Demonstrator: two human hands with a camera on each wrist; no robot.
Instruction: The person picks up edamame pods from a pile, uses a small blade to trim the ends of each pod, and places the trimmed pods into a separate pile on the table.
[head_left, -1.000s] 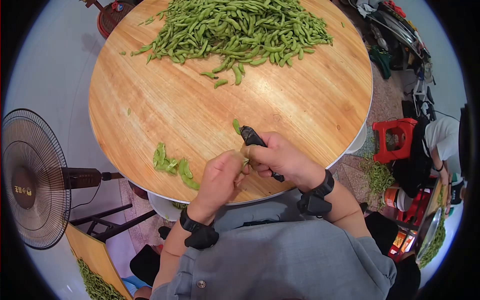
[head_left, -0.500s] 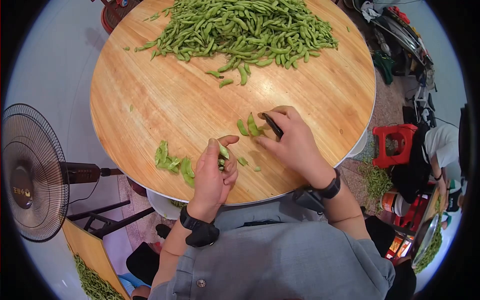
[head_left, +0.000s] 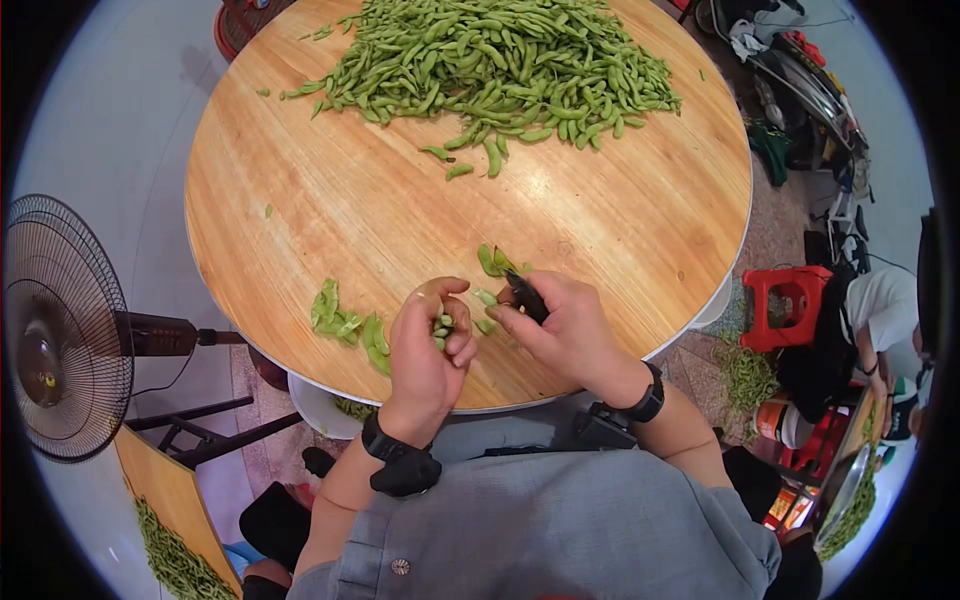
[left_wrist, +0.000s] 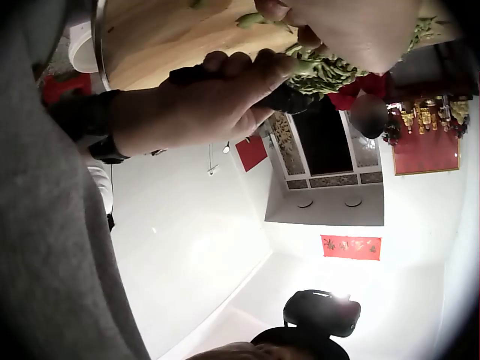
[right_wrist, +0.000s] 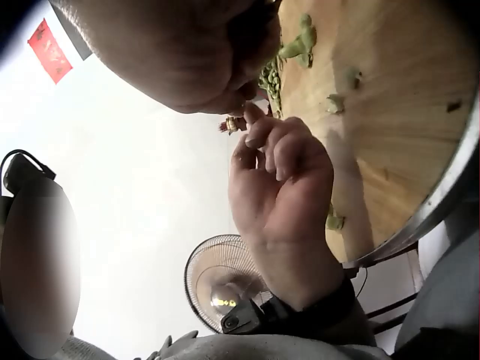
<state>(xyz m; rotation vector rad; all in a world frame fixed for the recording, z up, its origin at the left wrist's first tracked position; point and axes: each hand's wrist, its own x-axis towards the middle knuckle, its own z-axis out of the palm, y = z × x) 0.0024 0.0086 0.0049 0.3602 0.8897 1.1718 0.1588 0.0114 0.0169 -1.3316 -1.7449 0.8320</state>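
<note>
In the head view my left hand is half curled, with several shelled green soybeans held in its fingers. My right hand grips a slim black tool, whose exact kind I cannot tell. At the tip of the right thumb is a pale green pod, between the two hands. Just beyond it, two soybean pods lie on the round wooden table. Left of the left hand are flattened pods and more green pods.
A large heap of soybean pods covers the table's far side. To the left stands a fan. A red stool is on the right, with pods on the floor near it. Another person's arm shows at far right.
My right hand, with the black tool, first moved out to the far pods, then came back toward the left hand. The pale pod passed from left fingers to right thumb; beans stay in the left.
</note>
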